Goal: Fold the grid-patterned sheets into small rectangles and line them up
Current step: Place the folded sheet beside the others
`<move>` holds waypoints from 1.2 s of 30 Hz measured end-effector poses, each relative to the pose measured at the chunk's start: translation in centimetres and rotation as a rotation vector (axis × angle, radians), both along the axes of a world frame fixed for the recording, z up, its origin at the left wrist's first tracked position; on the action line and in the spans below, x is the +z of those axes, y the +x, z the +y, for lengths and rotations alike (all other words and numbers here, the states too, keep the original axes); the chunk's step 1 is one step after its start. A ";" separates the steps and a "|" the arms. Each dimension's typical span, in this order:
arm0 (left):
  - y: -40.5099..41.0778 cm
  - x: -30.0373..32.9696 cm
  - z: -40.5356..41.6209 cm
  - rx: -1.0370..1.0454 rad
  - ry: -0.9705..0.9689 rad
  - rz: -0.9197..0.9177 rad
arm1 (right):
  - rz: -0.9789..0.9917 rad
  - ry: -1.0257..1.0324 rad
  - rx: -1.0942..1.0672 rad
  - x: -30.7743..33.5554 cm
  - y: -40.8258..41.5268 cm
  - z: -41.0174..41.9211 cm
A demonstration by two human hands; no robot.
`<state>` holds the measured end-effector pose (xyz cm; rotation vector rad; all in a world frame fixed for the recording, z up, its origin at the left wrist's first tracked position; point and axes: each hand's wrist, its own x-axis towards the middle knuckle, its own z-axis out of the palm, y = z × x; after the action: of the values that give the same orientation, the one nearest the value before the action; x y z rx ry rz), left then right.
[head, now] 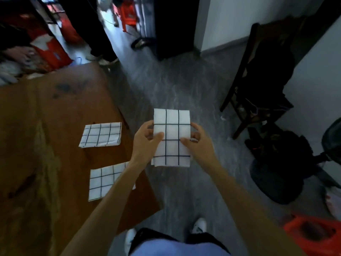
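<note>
Folded grid sheet (172, 126) pinched by left hand (145, 143) and right hand (198, 145) above floor, fingers behind it hidden, nearer folded sheet (103, 179) on surface (36, 145) partly covered by forearm, farther folded sheet (101, 134) fully visible

Head cam, wide-angle, facing fwd and down, close above table edge (118, 109), floor (175, 85)

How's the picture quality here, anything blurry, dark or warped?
Head view: the held grid sheet and both hands, left and right, are bright and fairly sharp; the far left clutter and red stool are smeared; the chair sits in deep shadow; wide-angle bending curves the table edges and walls.
</note>
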<state>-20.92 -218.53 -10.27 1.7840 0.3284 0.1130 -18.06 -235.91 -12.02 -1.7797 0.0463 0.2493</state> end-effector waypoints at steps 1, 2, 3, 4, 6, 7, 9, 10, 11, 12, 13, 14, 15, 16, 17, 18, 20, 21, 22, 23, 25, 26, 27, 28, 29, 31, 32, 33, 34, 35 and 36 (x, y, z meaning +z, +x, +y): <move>0.7 0.6 -1.0 0.020 0.014 -0.008 | -0.016 0.001 0.030 0.6 1.1 -0.9; 1.4 1.0 -1.7 0.044 0.023 -0.013 | -0.033 0.003 0.053 1.1 2.3 -1.6; 2.1 1.5 -2.3 0.069 0.025 -0.013 | -0.048 0.013 0.070 1.6 3.5 -2.0; 2.7 2.0 -2.7 0.093 0.023 -0.013 | -0.059 0.028 0.084 2.1 4.5 -2.1; 3.6 2.5 -2.8 0.144 0.022 -0.019 | -0.067 0.052 0.131 2.8 6.3 -1.7; 3.9 2.6 -2.6 0.176 0.024 -0.026 | -0.065 0.056 0.161 2.8 7.1 -1.3; 4.3 2.5 -1.8 0.228 0.028 -0.037 | -0.066 0.052 0.213 2.4 8.5 -0.1; 4.5 2.3 -1.4 0.245 0.029 -0.038 | -0.065 0.048 0.232 2.0 9.0 0.5; 4.9 1.9 -0.8 0.276 0.023 -0.034 | -0.059 0.041 0.266 1.6 9.9 1.3; 5.3 1.3 -0.3 0.309 0.006 -0.028 | -0.050 0.030 0.307 1.1 10.8 2.0; 5.8 0.8 0.2 0.342 -0.011 -0.023 | -0.041 0.023 0.351 0.8 11.7 2.7; 6.3 0.4 0.7 0.374 -0.021 -0.017 | -0.042 0.021 0.392 0.5 12.6 3.4; 7.0 -0.1 1.4 0.403 -0.026 -0.012 | -0.040 0.017 0.425 0.2 13.6 4.3; 7.8 -0.7 2.2 0.432 -0.035 -0.005 | -0.034 0.014 0.454 -0.2 14.6 5.2; 8.7 -1.3 3.1 0.470 -0.052 -0.001 | -0.027 0.009 0.477 -0.6 15.7 6.3; 9.6 -1.9 4.0 0.517 -0.077 -0.001 | -0.039 -0.006 0.500 -0.9 16.9 7.5; 11.4 -2.8 6.1 0.596 -0.115 -0.026 | -0.086 -0.041 0.547 -1.0 19.4 10.6; 12.3 -3.3 7.2 0.629 -0.131 -0.040 | -0.095 -0.050 0.574 -1.0 20.7 12.3; 12.9 -3.6 8.2 0.666 -0.154 -0.043 | -0.090 -0.055 0.602 -1.0 21.9 14.1; 13.3 -3.9 9.2 0.702 -0.168 -0.043 | -0.088 -0.062 0.629 -0.7 22.7 15.8; 14.0 -4.4 11.6 0.773 -0.142 -0.055 | -0.110 -0.088 0.700 -0.3 24.1 19.5; 14.3 -4.6 12.9 0.808 -0.130 -0.053 | -0.097 -0.091 0.740 -0.4 25.0 21.2; 14.6 -4.7 14.1 0.839 -0.126 -0.048 | -0.073 -0.094 0.777 -0.6 25.7 23.0; 14.7 -4.7 15.3 0.863 -0.122 -0.039 | -0.056 -0.104 0.810 -0.8 26.2 24.6; 14.9 -4.6 16.3 0.885 -0.110 -0.029 | -0.049 -0.114 0.843 -0.9 26.6 26.2; 15.5 -4.7 18.4 0.929 -0.089 -0.008 | -0.048 -0.132 0.911 -1.4 27.5 29.1; 15.9 -4.7 19.4 0.952 -0.088 0.003 | -0.050 -0.137 0.947 -1.7 28.0 30.5; 16.3 -4.9 20.4 0.978 -0.089 0.014 | -0.048 -0.146 0.982 -2.1 28.6 31.9; 16.7 -5.3 21.4 1.005 -0.090 0.038 | -0.046 -0.159 1.013 -2.5 29.3 33.4; 17.2 -5.7 22.4 1.037 -0.097 0.063 | -0.044 -0.171 1.040 -2.9 30.0 34.8; 17.7 -6.1 23.4 1.072 -0.104 0.100 | -0.043 -0.192 1.067 -3.2 30.7 36.4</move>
<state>-3.17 -195.12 -16.37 1.3418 1.3086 0.7430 12.60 -199.52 -15.23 -1.8477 -0.9552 0.9867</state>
